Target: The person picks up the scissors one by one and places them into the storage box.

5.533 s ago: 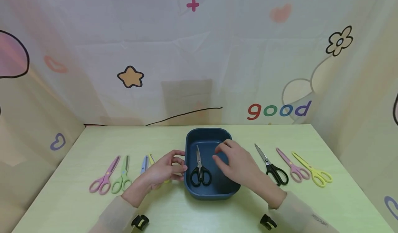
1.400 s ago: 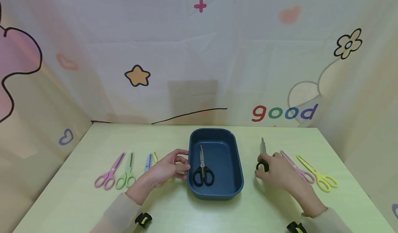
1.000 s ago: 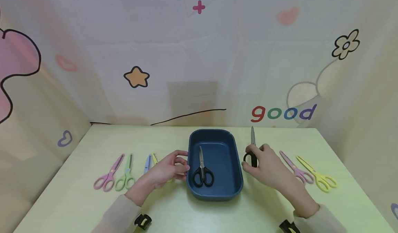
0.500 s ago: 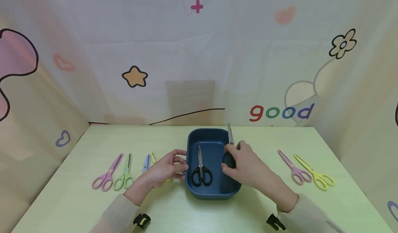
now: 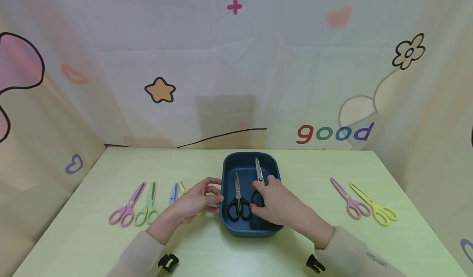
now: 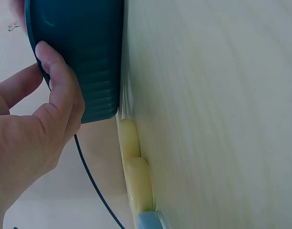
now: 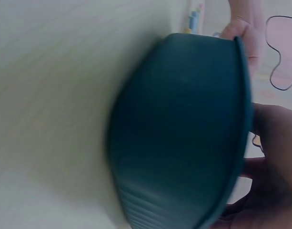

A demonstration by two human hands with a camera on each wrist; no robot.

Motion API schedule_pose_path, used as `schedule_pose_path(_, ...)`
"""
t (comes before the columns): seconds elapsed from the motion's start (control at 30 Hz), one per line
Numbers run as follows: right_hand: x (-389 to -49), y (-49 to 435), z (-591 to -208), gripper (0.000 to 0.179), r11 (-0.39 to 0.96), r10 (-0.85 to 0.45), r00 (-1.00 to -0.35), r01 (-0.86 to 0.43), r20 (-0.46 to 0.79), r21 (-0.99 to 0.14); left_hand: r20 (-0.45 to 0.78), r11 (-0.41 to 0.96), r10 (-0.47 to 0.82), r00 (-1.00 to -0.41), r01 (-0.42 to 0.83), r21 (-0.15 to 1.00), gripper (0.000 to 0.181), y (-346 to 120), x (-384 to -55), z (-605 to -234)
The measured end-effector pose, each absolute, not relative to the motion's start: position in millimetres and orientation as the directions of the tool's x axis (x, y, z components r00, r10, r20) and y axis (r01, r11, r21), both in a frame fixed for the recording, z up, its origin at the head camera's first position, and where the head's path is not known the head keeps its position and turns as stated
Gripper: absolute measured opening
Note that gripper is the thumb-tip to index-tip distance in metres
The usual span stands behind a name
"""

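Note:
A dark blue plastic bin [image 5: 233, 230] stands mid-table. My left hand [image 5: 197, 199] rests its fingers against the bin's left outer wall, near the rim, as the left wrist view also shows. Inside the bin, toward its left side, lies a pair of black-handled scissors [image 5: 239, 208], blades pointing away. My right hand [image 5: 278, 201] reaches over the right side and pinches a second pair of black-handled scissors [image 5: 259, 171] by the handles, blades upward in the picture. The palm hides part of those handles. In the right wrist view the bin wall [image 7: 179, 133] hides the scissors.
Left of the bin lie pink scissors [image 5: 126, 209], green scissors [image 5: 149, 207], and blue scissors [image 5: 173, 193] and yellow scissors [image 5: 182, 187] partly behind my left hand. To the right are pink scissors [image 5: 352, 203] and yellow scissors [image 5: 377, 209]. A printed curtain [image 5: 177, 63] closes off the back.
My right hand took the black-handled scissors from the table on the right, carried them left and lowered them into the bin. The left hand has kept its place on the bin.

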State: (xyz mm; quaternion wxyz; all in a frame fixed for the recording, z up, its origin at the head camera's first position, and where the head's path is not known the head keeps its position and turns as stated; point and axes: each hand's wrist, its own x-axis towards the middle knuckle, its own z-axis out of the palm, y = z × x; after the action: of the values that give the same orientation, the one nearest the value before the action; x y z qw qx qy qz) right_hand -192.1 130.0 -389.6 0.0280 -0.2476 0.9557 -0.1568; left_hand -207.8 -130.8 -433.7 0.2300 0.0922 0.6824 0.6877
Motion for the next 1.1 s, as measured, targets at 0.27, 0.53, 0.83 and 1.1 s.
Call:
schedule_pose_path(0.27, -192.3, 121.9, -398.3, 0.04, 0.873, -0.448, -0.89, -0.418, -0.077, -0.253, -0.187, 0.038, 0.444, -0.876, -0.19, 0.981, 0.054, -130.2, -208.2, -433.8)
schedule_pose_path(0.53, -193.0, 116.4, -405.2, 0.047, 0.886, -0.455, -0.877, -0.429, -0.152, -0.177, -0.187, 0.045, 0.441, -0.878, -0.186, 0.981, 0.055, -130.5, -208.0, -432.4)
schedule_pose_path(0.83, -192.2, 111.5, -406.3, 0.043, 0.892, -0.452, -0.876, -0.442, -0.171, -0.092, -0.185, 0.041, 0.442, -0.878, -0.187, 0.982, 0.054, -130.8, -208.3, -432.9)
schedule_pose_path(1.1, -193.0, 111.7, -411.4, 0.036, 0.88, -0.475, -0.866, -0.466, -0.156, -0.093, -0.183, 0.046, 0.445, -0.877, -0.181, 0.982, 0.054, -130.0, -208.0, -433.2)
